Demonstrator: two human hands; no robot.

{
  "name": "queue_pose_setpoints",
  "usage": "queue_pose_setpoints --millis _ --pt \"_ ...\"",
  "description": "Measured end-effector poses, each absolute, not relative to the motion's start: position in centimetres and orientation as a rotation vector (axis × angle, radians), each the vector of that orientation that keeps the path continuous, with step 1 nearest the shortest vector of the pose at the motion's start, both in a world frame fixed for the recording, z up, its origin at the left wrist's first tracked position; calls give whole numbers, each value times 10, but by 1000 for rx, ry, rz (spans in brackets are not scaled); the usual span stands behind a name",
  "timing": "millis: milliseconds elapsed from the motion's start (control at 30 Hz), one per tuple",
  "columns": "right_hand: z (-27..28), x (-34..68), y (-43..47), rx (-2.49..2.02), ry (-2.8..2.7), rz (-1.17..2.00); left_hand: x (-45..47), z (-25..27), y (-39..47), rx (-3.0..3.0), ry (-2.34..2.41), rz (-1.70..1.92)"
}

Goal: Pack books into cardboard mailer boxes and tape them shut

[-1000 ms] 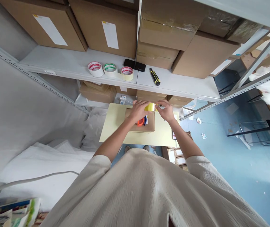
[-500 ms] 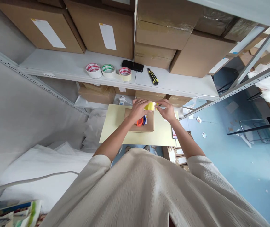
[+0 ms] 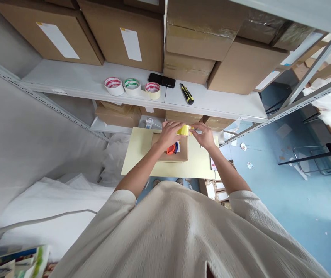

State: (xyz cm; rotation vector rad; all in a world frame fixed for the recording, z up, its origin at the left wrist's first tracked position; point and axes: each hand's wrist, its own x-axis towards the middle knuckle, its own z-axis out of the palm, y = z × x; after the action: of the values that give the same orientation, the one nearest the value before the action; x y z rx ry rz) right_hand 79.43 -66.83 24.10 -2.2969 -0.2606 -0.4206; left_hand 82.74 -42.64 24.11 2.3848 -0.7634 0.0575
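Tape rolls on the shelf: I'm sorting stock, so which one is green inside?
The middle roll, between the other two: it is green inside, whereas the left roll and the right roll are pinkish-red inside.

Glossy plastic tape (image 3: 184,130), matt cardboard box (image 3: 183,156), smooth tabletop (image 3: 136,154), smooth metal shelf (image 3: 226,101), textured cloth shirt (image 3: 179,227)

This looks like a packing corner in a storeroom: grey metal shelving (image 3: 226,102) stacked with large brown cardboard boxes (image 3: 110,23), short white tape rolls (image 3: 132,90), a black-and-yellow box cutter (image 3: 186,94), a rectangular pale-yellow surface (image 3: 138,154) bearing a low brown cardboard carton (image 3: 183,154), and piled white sheets (image 3: 46,204).
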Motion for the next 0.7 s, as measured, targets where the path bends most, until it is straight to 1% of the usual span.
queue_pose_setpoints --millis 233,433,567,700 --pt "236 795 -665 -2239 -175 -413 828 239 -428 2396 -776 48" --pt "231 805 -674 -2117 -72 -235 827 242 -426 2403 -850 21" --pt "232 811 -683 -2083 -120 -111 829 240 -424 2388 -924 22" --pt "233 811 -685 -2114 -168 -118 830 238 -425 2394 -911 11"
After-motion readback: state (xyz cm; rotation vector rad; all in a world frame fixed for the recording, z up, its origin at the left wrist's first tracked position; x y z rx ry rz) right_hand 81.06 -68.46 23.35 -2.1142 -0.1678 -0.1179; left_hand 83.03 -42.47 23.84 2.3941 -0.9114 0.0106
